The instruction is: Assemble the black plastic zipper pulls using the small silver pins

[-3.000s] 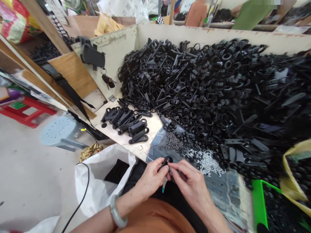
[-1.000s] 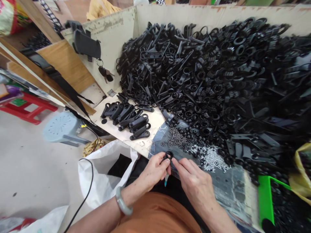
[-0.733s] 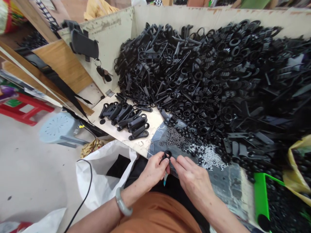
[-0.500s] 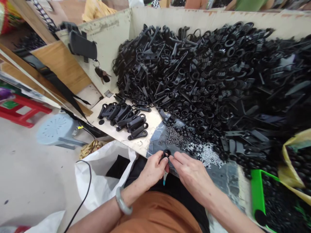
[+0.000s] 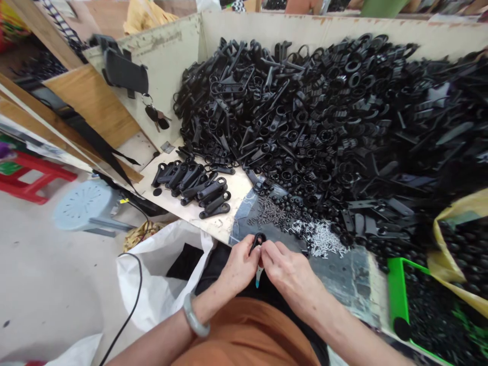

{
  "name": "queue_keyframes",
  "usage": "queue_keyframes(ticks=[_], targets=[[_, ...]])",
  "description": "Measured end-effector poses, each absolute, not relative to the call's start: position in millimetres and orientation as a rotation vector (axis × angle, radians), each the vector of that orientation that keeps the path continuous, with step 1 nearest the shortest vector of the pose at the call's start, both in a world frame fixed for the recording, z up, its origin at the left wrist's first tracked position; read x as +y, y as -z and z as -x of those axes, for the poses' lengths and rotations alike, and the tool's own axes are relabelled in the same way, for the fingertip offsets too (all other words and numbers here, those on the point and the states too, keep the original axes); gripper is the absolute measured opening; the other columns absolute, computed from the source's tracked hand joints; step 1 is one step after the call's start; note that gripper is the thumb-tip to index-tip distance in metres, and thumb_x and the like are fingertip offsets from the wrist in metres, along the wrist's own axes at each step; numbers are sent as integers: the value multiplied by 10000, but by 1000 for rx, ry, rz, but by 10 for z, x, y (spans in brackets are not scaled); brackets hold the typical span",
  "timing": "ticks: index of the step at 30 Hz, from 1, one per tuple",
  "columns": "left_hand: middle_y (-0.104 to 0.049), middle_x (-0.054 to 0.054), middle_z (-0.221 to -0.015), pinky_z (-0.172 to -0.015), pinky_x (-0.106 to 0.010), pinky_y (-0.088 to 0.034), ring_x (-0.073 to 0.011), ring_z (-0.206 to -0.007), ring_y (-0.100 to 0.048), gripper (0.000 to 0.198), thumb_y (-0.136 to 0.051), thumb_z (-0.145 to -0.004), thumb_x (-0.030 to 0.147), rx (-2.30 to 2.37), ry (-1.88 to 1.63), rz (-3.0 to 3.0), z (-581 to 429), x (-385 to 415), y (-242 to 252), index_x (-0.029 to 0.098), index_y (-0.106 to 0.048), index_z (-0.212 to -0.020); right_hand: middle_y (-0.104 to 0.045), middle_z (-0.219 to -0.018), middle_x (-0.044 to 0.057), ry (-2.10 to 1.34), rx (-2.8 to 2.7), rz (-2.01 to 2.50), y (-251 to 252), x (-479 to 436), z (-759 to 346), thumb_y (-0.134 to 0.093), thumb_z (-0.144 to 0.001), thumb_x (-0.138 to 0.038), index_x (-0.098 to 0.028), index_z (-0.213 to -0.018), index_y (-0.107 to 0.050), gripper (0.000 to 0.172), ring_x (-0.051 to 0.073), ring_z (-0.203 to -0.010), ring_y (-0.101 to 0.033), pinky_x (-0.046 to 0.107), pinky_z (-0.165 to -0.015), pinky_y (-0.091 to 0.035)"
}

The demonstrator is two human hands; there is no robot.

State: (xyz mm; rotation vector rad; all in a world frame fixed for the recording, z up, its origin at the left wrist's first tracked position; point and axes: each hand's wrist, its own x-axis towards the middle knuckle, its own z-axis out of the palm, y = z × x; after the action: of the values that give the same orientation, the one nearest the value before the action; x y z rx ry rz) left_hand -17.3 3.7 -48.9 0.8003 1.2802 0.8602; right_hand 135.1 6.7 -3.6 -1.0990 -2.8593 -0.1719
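My left hand (image 5: 238,265) is closed on a black plastic part with a ring-shaped end (image 5: 260,237), held just off the table's front edge. The fingers of my right hand (image 5: 286,269) are pinched together against that part; whatever they hold is hidden. Below the fingertips a pale pointed thing with a teal tip (image 5: 258,280) sticks down, and I cannot tell which hand it belongs to. Just beyond my hands lie a heap of silvery pins (image 5: 324,239) and a patch of tiny brownish-grey pieces (image 5: 269,211). Black arm-like parts (image 5: 211,190) lie grouped to the left.
A large pile of black plastic parts (image 5: 290,107) fills the walled table. To the right stand a green bin (image 5: 396,290) and a yellow bag (image 5: 450,249). An open white sack (image 5: 143,290) hangs at the left, near a light-blue stool (image 5: 84,203). Keys (image 5: 156,116) dangle from the side wall.
My right hand has come in closer to the black part, and its fingers have drawn together against it. My left hand keeps its hold. The view has shifted slightly.
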Motion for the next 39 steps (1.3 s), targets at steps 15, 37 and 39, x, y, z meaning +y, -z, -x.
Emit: queue_keyframes(ticks=[15, 37, 39], targets=[[-431, 99, -474, -419, -185, -142, -45, -402, -255, 309, -737, -736, 429, 1378, -964, -745, 439, 288, 217, 172, -617, -857, -664, -882, 16, -545, -2128, 1483, -294, 87, -1941, -438, -1040, -183, -222, -1051, -617, 183, 139, -737, -639, 236, -663, -506], [-761, -136, -919, -779, -326, -433, -204, -762, -657, 374, -648, -778, 290, 889, -841, -283, 43, 297, -42, 96, -689, -1095, -682, -1148, 93, 228, -2386, 1649, 72, 1459, -3026, -477, -1021, -366, -230, -1175, -732, 327, 212, -868, -667, 284, -555, -410], [-762, -135, -915, -783, -326, -433, -203, -763, -657, 365, -642, -776, 280, 897, -849, -279, 41, 302, -31, 98, -693, -1089, -689, -1156, 95, 271, -2350, 1666, 101, 1457, -3054, -470, -1029, -403, -235, -1202, -728, 354, 210, -833, -668, 288, -547, -416]])
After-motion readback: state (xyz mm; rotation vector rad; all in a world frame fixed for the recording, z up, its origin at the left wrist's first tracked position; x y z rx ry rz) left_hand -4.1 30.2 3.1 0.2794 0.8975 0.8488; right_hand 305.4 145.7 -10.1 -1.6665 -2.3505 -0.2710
